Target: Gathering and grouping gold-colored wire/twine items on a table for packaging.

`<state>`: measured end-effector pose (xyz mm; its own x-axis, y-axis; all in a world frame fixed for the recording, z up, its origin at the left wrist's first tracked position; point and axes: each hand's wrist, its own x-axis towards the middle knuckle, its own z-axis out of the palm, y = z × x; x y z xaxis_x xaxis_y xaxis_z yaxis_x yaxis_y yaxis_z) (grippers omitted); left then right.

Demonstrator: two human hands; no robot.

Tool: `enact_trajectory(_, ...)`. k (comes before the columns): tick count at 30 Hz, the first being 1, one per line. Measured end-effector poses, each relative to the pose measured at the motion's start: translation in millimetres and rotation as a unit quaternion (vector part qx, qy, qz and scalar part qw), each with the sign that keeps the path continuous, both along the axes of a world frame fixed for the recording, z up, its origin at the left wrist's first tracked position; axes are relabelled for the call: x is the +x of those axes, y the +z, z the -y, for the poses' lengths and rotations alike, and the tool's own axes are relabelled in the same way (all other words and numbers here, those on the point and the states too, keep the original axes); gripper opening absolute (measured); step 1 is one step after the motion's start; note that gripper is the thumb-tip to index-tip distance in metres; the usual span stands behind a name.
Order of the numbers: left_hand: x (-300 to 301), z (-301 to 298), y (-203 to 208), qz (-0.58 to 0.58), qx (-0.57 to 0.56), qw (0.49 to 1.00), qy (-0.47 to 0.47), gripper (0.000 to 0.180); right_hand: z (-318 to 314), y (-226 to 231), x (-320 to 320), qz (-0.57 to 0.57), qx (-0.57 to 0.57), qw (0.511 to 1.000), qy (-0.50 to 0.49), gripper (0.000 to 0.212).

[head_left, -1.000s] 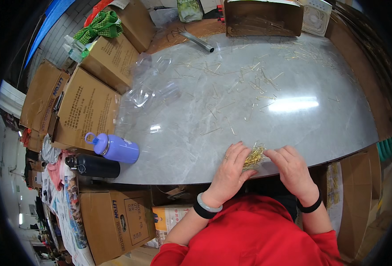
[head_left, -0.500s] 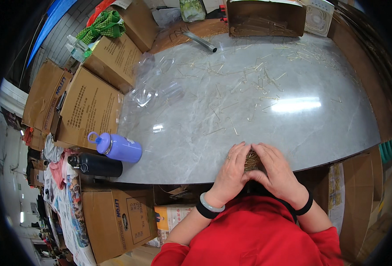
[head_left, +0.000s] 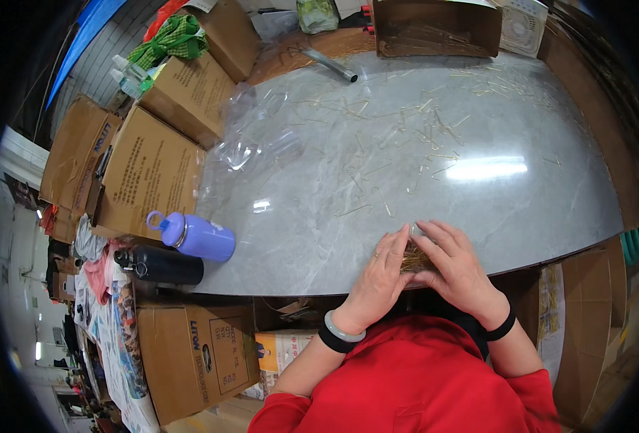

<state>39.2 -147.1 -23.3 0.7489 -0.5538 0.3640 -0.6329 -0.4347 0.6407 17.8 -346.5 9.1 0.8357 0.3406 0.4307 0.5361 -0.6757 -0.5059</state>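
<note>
At the table's near edge, my left hand (head_left: 377, 278) and my right hand (head_left: 453, 263) curve inward around a bundle of thin gold wire pieces (head_left: 413, 260). The fingertips nearly meet on the far side, and a small clear, shiny edge shows between them; I cannot tell what it belongs to. Palms and fingers hide much of the bundle. Farther off, loose gold wire hooks (head_left: 438, 133) lie scattered over the grey marbled table (head_left: 298, 231). My left wrist wears a pale bangle and a black band, my right wrist a black band.
On the left stand a purple bottle (head_left: 207, 239), a black bottle (head_left: 166, 265) and stacked cardboard boxes (head_left: 150, 162). Clear plastic packaging (head_left: 251, 148) lies beside them. Toward the back are a metal tube (head_left: 330, 65), an open cardboard box (head_left: 435, 32) and a white fan (head_left: 523, 29).
My right fingers have lifted and shifted slightly at the far side of the bundle, where a clear edge now shows. The whole view has shifted slightly.
</note>
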Motion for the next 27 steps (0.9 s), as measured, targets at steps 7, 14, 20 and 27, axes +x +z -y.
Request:
enact_trajectory(7,0,-7,12,-0.046,-0.025,0.998,0.028,0.091,2,-7,3,-0.029,-0.102,0.993,0.055,0.067)
enact_trajectory(14,-14,-38,45,-0.056,0.155,0.979,0.117,0.056,5,6,2,-0.057,-0.122,0.991,0.011,0.068)
enact_trajectory(20,-9,-21,26,-0.082,0.097,0.984,0.128,0.039,-7,-10,2,-0.041,-0.097,0.993,0.051,0.065)
enact_trajectory(27,-8,-11,52,-0.213,-0.056,0.968,0.119,0.056,-6,-10,6,-0.024,-0.078,0.996,0.022,0.065)
